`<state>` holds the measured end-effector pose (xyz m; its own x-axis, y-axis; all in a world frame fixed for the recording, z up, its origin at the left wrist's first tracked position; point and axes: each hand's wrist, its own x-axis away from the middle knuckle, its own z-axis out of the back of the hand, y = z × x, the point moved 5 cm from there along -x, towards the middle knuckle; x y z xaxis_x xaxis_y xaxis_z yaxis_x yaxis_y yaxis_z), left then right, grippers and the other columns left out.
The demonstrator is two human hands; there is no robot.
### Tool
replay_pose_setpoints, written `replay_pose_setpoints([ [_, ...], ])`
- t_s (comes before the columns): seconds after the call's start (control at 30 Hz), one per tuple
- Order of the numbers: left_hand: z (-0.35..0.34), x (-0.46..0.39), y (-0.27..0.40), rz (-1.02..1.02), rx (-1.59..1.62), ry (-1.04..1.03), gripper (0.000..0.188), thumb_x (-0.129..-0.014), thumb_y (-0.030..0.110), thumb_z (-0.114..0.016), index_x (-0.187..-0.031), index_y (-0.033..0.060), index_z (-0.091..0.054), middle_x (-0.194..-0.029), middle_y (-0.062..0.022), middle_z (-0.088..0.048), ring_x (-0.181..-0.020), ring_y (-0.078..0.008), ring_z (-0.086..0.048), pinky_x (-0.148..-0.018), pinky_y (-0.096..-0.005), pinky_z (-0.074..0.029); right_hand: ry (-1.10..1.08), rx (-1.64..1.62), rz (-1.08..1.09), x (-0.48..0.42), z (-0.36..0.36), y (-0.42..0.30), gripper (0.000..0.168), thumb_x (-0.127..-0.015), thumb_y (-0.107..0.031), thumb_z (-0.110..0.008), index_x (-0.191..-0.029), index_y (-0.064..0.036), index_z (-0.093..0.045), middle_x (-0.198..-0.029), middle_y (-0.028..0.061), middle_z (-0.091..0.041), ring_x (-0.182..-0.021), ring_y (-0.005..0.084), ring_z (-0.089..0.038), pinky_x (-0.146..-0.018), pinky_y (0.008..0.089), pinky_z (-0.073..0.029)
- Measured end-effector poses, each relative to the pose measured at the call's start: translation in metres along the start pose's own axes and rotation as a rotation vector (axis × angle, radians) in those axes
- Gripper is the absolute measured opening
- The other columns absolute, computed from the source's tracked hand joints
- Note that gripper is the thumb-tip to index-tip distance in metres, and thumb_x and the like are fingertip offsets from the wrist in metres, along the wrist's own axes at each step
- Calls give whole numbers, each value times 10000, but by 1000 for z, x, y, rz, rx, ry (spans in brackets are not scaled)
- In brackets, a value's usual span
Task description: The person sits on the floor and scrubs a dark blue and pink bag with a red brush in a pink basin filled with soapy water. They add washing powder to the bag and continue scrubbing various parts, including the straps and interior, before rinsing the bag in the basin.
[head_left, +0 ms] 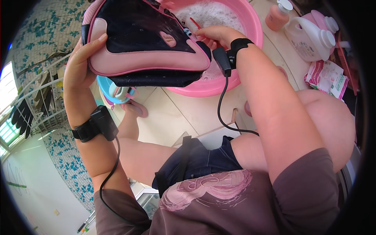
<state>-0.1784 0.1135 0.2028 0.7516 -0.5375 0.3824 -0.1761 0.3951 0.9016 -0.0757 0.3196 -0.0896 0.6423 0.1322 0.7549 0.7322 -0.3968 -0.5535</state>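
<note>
A dark blue and pink bag (141,32) with a shiny wet-looking front and a small heart-shaped patch (168,39) is held up before me. My left hand (83,58) grips its left side, thumb lying over the pink trim. At the bag's right edge, by a zipper (187,31), are the bent fingers of my right hand (216,35). A thin red stick-like piece (195,23) shows beside that hand's fingertips; whether they pinch it is unclear. Behind and below the bag stands a pink basin (256,26) of foamy water (210,14).
To the right stand a pump bottle (276,17), a white jug (307,39), a pink jug (318,20) and a printed packet (326,77). A blue basin (104,89) sits lower left. Dark gloves (23,113) hang on a white wire rack (44,88). Cables run from both wrist straps.
</note>
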Motion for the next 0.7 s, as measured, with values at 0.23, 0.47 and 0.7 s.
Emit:
replay_pose_setpoints([
  [0.23,14,16,11,-58,-178,63,588,-818,124,-762,-1322,4,-483,-1100,-62,-584,-985,-153,-592,-865,-299,-493,-83,-396,118,0,-6,-27,330,-988,-323,-573,-1104,-19,-627,-1020,86,-691,-435,10,-323,-376,151,-311],
  [0.47,-5,16,7,-151,-357,152,531,-805,80,-761,-1271,4,-518,-1059,-31,-585,-957,-125,-569,-859,-276,-467,41,-578,193,-1,7,-36,432,-979,-375,-576,-1168,8,-514,-1077,215,-693,-450,18,-314,-388,157,-342],
  [0.7,-41,-7,-23,-442,-999,314,407,-755,116,-743,-1129,72,-588,-930,-169,-650,-888,-375,-637,-791,-405,-490,114,-695,306,29,19,-63,749,-916,-648,-548,-1236,26,-484,-1049,242,-652,-422,44,-320,-400,178,-320],
])
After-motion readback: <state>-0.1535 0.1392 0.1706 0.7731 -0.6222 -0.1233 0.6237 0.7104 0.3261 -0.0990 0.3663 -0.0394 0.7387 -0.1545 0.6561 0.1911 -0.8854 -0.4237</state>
